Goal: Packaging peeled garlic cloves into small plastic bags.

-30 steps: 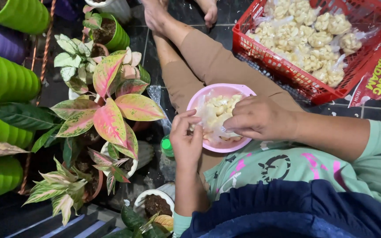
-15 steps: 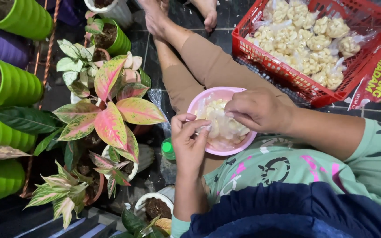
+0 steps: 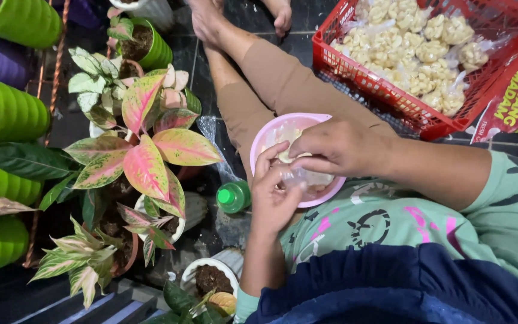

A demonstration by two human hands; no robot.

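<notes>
My right hand [image 3: 343, 147] curls over the pink bowl [image 3: 269, 133] on my lap, pinching what looks like a peeled garlic clove [image 3: 285, 155] just left of its fingertips, while my left hand [image 3: 274, 195], directly below, grips a clear plastic bag [image 3: 300, 178].

I see even, soft light across the frame, fairly bright at centre and right, no hard shadows. Upper right is brightest: the red basket [image 3: 391, 90] and the clear bags [image 3: 415, 42] in it show small glare spots. Dark floor tiles [image 3: 307, 30] at top centre give a faint sheen. Lower left corner falls off to near black. Green pots [image 3: 13, 114] on the left edge bow outward, wide-lens distortion. Focus is sharp mid-frame; the blue cloth [image 3: 391, 288] at the bottom is soft. Slight blur on the left hand [image 3: 274, 195].
</notes>
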